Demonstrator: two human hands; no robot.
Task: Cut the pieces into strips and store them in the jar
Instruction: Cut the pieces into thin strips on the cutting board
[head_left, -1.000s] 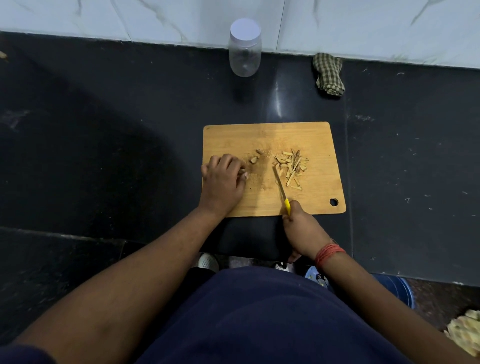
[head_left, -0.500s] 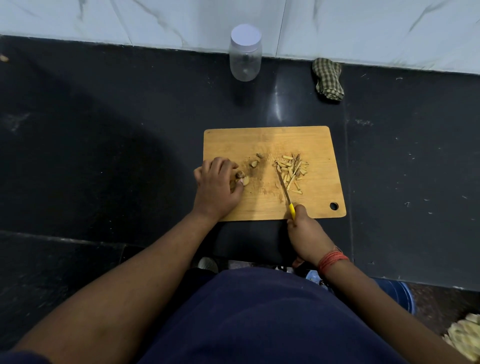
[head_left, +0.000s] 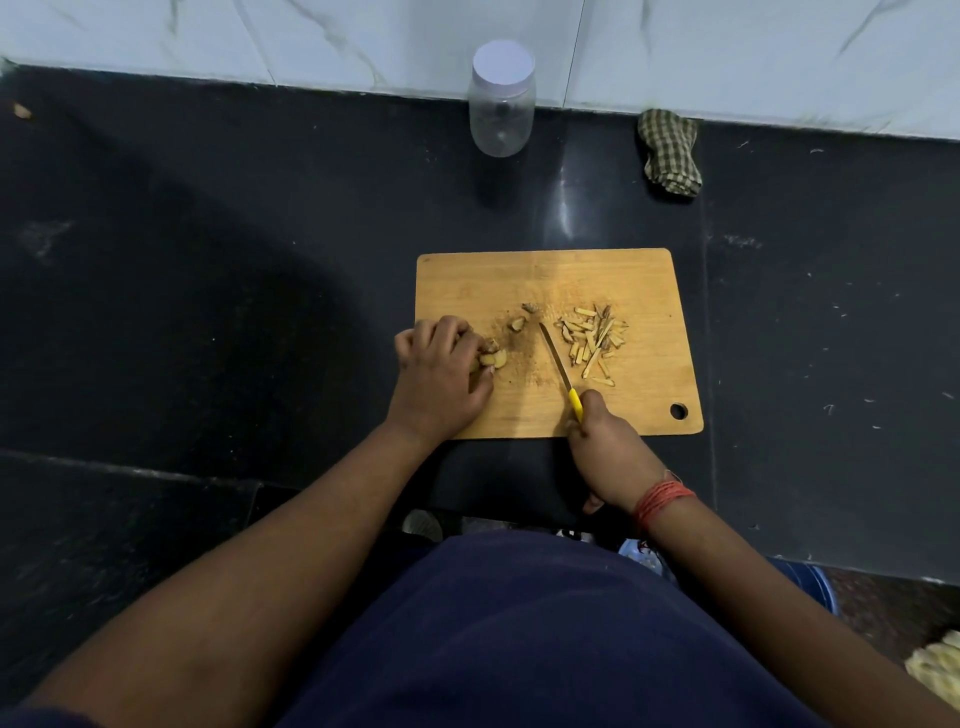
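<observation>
1. Since the earlier frames the left hand (head_left: 439, 374) has slid back toward the board's near-left edge, drawing pale pieces (head_left: 492, 356) out from under its fingers, and the knife (head_left: 558, 364) has swung a little away from the cut heap.
2. The cutting board (head_left: 519, 283) is a smooth, honey-coloured wooden rectangle with rounded corners and a round hole at its near-right corner; it lies flat on a dark, glossy stone counter (head_left: 208, 260).
3. The strips (head_left: 592, 340) are thin, dry-looking, tan sticks heaped loosely right of the board's middle; two small knobbly chunks (head_left: 519, 319) lie just left of the blade's tip.
4. The jar (head_left: 501, 101) is clear plastic, round, capped with a white lid; it stands upright against the marble-veined wall, well behind the board, and looks empty.
5. A crumpled checked cloth (head_left: 670, 153) lies to the jar's right.
6. The knife's long axis runs diagonally: narrow blade pointing away and slightly left, yellow handle toward the person.
7. The left hand's fingers are curled, pinching the pieces against the board; the right hand (head_left: 608, 449) is wrapped around the knife handle.
</observation>
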